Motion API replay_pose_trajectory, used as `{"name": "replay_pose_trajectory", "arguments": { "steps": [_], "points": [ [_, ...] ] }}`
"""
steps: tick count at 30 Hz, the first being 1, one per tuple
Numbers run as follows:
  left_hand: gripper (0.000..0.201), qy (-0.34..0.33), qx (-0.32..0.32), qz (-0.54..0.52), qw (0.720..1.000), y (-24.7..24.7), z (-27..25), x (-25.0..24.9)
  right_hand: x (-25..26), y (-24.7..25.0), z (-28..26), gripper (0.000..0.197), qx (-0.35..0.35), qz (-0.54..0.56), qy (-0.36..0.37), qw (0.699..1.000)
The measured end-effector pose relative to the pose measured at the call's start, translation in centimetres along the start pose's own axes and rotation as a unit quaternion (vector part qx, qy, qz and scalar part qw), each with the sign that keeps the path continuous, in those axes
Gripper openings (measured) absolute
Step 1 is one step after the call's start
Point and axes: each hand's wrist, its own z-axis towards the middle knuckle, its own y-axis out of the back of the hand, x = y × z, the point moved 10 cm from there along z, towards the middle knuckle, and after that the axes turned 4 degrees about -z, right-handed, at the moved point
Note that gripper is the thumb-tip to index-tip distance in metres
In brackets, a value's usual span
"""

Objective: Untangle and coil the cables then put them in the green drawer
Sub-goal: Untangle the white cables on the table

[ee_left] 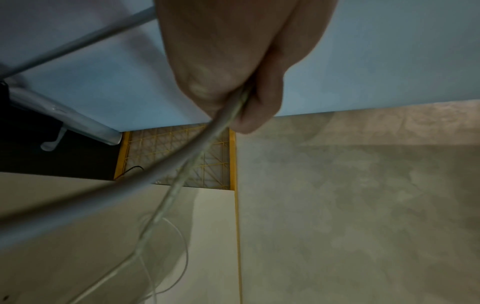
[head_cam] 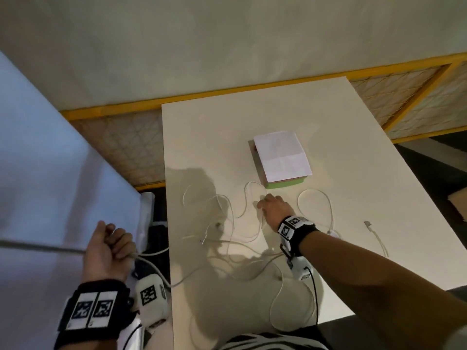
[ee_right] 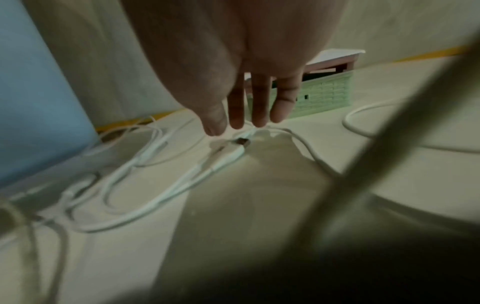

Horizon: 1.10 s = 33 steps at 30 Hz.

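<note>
Several thin white cables [head_cam: 227, 231] lie tangled on the white table [head_cam: 328, 122]. Off the table's left edge, my left hand [head_cam: 108, 246] is clenched round a white cable [ee_left: 207, 135] that runs back onto the table. My right hand [head_cam: 271, 205] is over the tangle in front of the green drawer [head_cam: 285, 185]. Its fingers [ee_right: 259, 107] are straight, their tips just above a white USB plug [ee_right: 231, 152], and they hold nothing. The green drawer [ee_right: 324, 94] has a slatted front and sits at the bottom of a small unit.
A white paper sheet [head_cam: 281, 152] covers the drawer unit's top. One more cable loop [head_cam: 328, 205] and a loose connector [head_cam: 368, 224] lie to the right. A pale blue panel [head_cam: 38, 173] stands at the left, with yellow-framed mesh [head_cam: 404, 97] behind the table.
</note>
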Motion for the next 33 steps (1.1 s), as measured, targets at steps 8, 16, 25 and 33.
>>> {"name": "replay_pose_trajectory", "arguments": {
  "steps": [8, 16, 25, 33],
  "points": [
    [0.021, 0.016, -0.019, 0.026, 0.999, 0.8, 0.3, 0.7, -2.3, 0.8, 1.8, 0.04, -0.019, 0.096, -0.006, 0.995],
    [0.026, 0.036, -0.033, 0.038, 0.998, 0.8, 0.3, 1.2, -3.3, 0.6, 0.9, 0.044, 0.004, 0.05, 0.003, 0.999],
    [0.037, 0.049, -0.043, 0.048, 0.997, 0.8, 0.0, 1.9, -2.6, 0.4, -0.3, 0.042, 0.052, 0.024, -0.004, 0.998],
    [0.037, 0.057, -0.039, 0.035, 0.997, 0.2, -0.6, 2.6, -2.4, 0.4, 0.6, 0.032, 0.024, -0.128, -0.005, 0.991]
  ]
}}
